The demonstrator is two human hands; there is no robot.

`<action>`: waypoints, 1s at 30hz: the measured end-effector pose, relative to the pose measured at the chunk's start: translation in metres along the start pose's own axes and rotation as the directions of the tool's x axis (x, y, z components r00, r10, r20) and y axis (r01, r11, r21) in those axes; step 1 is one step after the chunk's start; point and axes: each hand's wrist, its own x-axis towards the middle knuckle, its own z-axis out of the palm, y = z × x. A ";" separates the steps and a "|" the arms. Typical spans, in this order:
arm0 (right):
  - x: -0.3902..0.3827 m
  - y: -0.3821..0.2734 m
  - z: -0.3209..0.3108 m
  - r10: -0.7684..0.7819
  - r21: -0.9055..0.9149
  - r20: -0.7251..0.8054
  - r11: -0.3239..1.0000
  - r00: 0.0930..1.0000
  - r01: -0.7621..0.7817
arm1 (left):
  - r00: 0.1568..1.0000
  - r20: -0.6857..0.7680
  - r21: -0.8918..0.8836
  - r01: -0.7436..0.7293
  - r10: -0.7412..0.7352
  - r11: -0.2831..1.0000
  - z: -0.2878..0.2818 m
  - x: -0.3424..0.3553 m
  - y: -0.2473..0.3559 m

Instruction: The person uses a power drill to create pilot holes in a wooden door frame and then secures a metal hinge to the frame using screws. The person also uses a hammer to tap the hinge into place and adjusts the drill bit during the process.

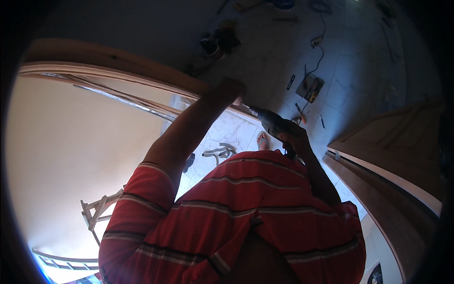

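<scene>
A dark power drill point(273, 122) is in my right hand point(297, 140), its grip wrapped by my fingers. Its narrow front end points left toward the wooden door frame point(142, 69). At that end, my left hand point(231, 91) is against the frame's edge. My left fingers lie in deep shadow, so whether they hold anything there does not show. Where the drill's tip meets the frame is partly hidden by this hand.
A wooden door point(397, 142) stands at the right. On the tiled floor beyond lie a metallic box-like thing point(310, 88), a cable point(322, 57) and several small tools. Curled strips point(222, 150) lie near my foot. Lower left are a wooden stand point(98, 210) and a ladder point(66, 260).
</scene>
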 end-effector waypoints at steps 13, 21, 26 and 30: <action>-0.036 0.013 -0.084 -0.067 0.136 -0.309 0.984 0.949 0.114 | 0.914 -0.309 0.301 -0.168 0.262 0.939 0.028 0.018 0.021; -0.059 0.022 -0.109 -0.043 0.219 -0.387 0.966 0.921 0.137 | 0.950 -0.131 0.354 -0.224 0.285 0.908 0.009 0.002 0.027; -0.065 0.031 -0.119 -0.040 0.222 -0.398 0.965 0.916 0.139 | 0.934 -0.199 0.347 -0.215 0.296 0.913 0.017 0.016 0.033; -0.066 0.031 -0.121 -0.081 0.208 -0.394 0.962 0.916 0.175 | 0.921 -0.188 0.380 -0.252 0.341 0.890 0.025 0.023 0.027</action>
